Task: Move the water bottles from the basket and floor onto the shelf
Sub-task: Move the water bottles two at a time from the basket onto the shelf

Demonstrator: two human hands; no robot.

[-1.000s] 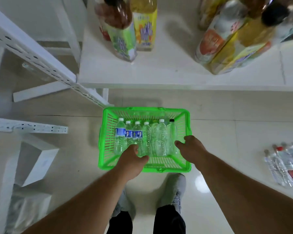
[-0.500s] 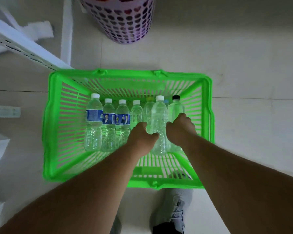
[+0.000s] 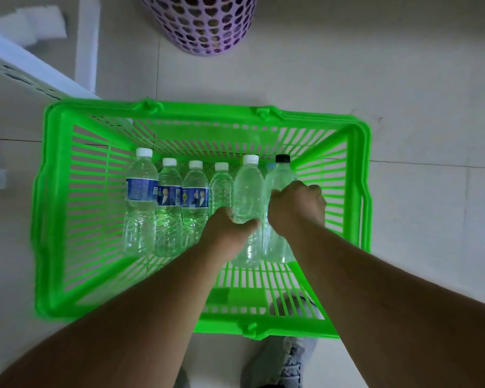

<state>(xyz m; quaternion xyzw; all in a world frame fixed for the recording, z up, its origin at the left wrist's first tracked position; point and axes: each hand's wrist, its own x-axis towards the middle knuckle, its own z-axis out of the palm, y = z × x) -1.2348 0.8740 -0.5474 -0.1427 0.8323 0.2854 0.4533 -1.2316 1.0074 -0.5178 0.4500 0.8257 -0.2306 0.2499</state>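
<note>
1. Biggest change vs a sec ago: view has dropped from shelf level down onto the green basket (image 3: 57, 208), which now fills mid-frame; the shelf top w/ its big bottles is out of shot.
2. Both hands have gone from hovering at the basket's near rim to inside it, on the right end of the bottle row. Left hand (image 3: 226, 230) now wraps the white-cap bottle (image 3: 247, 191), thumb curled across its front. Right hand (image 3: 296, 209) is clenched round the black-cap bottle (image 3: 281, 176), fingers over its shoulder.
3. Meaning for task: two grabs look made, lift not yet begun; both bottles' bases seem down on the basket floor. Judged early stage, basket near full.
4. Remaining row, left to centre: four more water bottles (image 3: 167, 208), white caps, upright, touching side by side; three w/ blue labels, fourth plain. A pale-blue cap peeks between the two held bottles, so prob. another behind; can't tell more.
5. In the way: held bottles sit tight against neighbours and the right basket wall, so a straight-up pull looks safest or the plain one next door may tip.
6. Around: purple perforated bin (image 3: 205, 23) top centre; white shelf frame (image 3: 37, 77) upper left, its rail overhanging the basket's far-left corner; grey shoe (image 3: 280, 362) bottom centre, just under the near rim.
</note>
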